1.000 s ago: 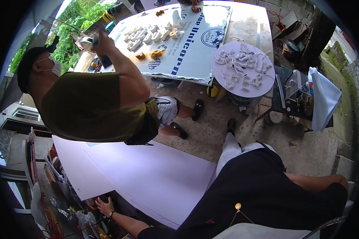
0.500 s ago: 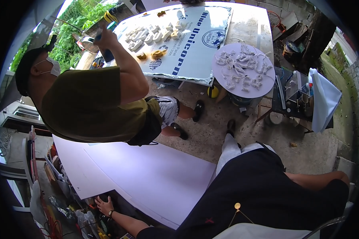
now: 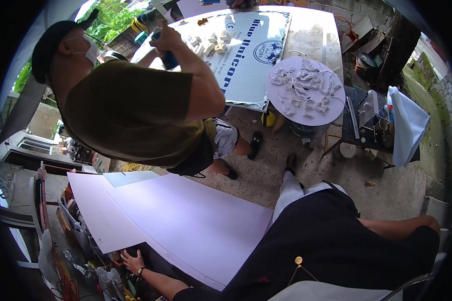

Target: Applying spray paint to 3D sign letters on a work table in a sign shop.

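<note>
My left hand point(image 3: 132, 262) lies with fingers spread on a dark surface point(image 3: 153, 253), right at the near edge of a large white sheet point(image 3: 201, 215). It grips nothing that I can see, and a watch is on its wrist. The sheet stretches across the lower left, with a pale bluish rectangle point(image 3: 128, 178) at its far end. My right forearm point(image 3: 391, 227) bends back behind my dark shirt, which hides the right hand.
A co-worker point(image 3: 130, 110) stands at the far left, holding a dark blue object point(image 3: 169, 59) over a table with a printed panel point(image 3: 251, 75) and pale letter-shaped blocks point(image 3: 206, 42). Wired letter pieces cover a round white board point(image 3: 335, 106). A cluttered dark stand point(image 3: 359, 133) is at right.
The co-worker has shifted to the right and lowered the raised arm over the panel, uncovering the bluish rectangle on the white sheet. My left hand stays almost in place.
</note>
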The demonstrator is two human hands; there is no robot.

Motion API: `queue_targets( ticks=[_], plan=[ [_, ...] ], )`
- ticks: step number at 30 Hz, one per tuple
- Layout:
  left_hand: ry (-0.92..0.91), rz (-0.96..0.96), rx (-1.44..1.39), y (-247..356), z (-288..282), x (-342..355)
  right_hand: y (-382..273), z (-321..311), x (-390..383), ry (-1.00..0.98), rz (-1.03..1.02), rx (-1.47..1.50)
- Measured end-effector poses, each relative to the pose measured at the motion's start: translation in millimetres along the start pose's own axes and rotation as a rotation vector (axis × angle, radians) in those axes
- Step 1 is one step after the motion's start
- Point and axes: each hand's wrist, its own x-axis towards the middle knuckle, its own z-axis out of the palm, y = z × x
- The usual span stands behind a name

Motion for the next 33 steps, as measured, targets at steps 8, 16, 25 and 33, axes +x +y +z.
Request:
queue_targets(
  ticks=[8, 16, 25, 33],
  plan=[
    [-0.005, -0.010, 0.023, 0.6, -0.3, -0.5, 2.5, -2.0, 1.7, -0.010, -0.017, 0.010],
    [0.011, -0.011, 0.028, -0.2, 1.0, -0.4, 4.1, 1.7, -2.9, -0.024, -0.049, 0.022],
    [-0.001, -0.029, 0.036, 1.1, 2.0, -0.4, 1.2, 27.1, -37.5, 0.064, -0.156, 0.024],
    [0.012, -0.017, 0.032, -1.2, 4.4, 0.4, 6.6, -0.9, -3.8, 0.007, -0.115, -0.064]
  ],
)
